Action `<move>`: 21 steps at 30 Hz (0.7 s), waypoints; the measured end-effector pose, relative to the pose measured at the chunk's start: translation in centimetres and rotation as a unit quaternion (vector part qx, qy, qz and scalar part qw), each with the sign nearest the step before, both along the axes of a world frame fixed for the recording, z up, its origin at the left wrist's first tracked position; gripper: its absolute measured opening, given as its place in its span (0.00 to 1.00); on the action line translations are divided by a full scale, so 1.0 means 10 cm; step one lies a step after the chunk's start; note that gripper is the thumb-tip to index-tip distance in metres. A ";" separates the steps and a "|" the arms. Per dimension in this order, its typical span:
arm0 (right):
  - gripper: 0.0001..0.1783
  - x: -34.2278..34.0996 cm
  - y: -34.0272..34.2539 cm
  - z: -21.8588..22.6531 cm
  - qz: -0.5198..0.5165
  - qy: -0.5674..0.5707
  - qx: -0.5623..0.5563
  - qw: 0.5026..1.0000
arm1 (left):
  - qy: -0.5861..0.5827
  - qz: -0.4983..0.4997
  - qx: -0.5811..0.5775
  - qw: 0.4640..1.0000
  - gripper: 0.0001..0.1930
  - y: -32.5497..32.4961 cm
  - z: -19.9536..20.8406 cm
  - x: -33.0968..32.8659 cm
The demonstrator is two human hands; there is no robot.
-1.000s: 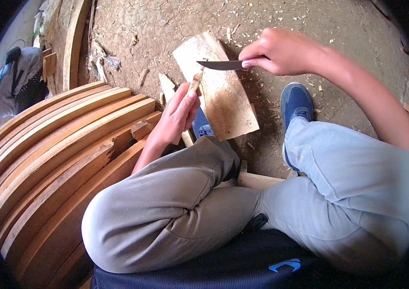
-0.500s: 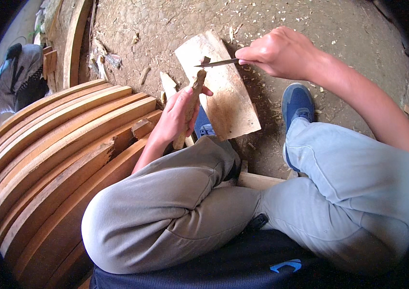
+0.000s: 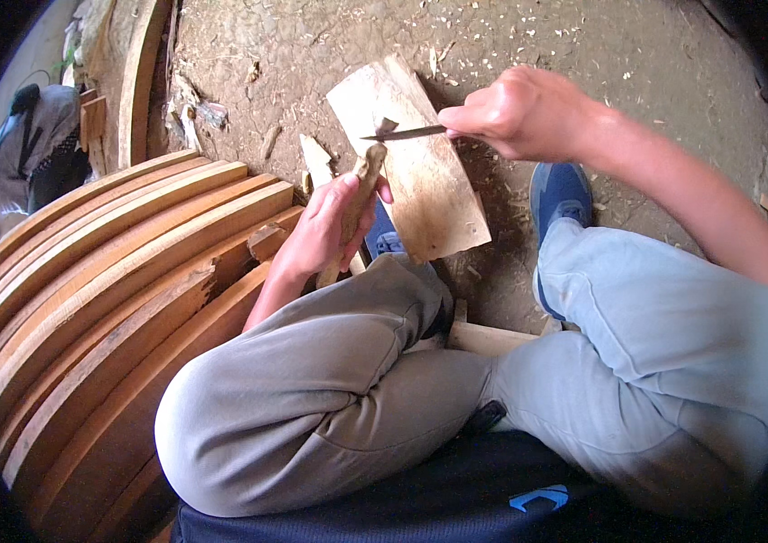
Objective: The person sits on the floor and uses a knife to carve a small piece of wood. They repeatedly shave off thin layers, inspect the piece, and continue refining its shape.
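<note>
slim brn stick [image 3: 360,195], knobby tip

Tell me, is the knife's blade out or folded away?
Out: the dark blade points left from the right hand, uncovered, near the upper end of the stick in the left hand.
</note>
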State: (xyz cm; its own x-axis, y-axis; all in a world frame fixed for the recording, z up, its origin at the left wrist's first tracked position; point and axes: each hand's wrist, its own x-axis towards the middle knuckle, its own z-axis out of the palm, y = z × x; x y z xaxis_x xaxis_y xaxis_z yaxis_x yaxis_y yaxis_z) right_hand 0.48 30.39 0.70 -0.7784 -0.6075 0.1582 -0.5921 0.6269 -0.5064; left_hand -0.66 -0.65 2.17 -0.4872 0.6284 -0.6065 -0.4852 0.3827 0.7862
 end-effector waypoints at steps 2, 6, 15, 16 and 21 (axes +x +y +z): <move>0.05 -0.12 0.12 0.03 0.080 -0.017 -0.012 0.997 | -0.039 -0.016 0.001 0.999 0.29 0.00 0.03 0.03; 0.05 -0.24 0.14 0.17 0.104 -0.177 -0.028 0.978 | -0.076 -0.028 0.020 0.997 0.30 -0.02 0.00 0.01; 0.10 -0.31 0.19 0.32 0.044 -0.295 -0.128 0.946 | -0.088 0.077 0.097 0.988 0.26 0.06 0.01 -0.02; 0.10 -0.29 0.22 0.29 -0.002 -0.274 -0.146 0.950 | -0.098 0.088 0.116 0.984 0.21 0.05 -0.03 -0.02; 0.10 -0.24 0.29 0.14 -0.077 -0.174 -0.134 0.973 | -0.064 0.091 0.090 0.990 0.18 0.09 -0.06 -0.01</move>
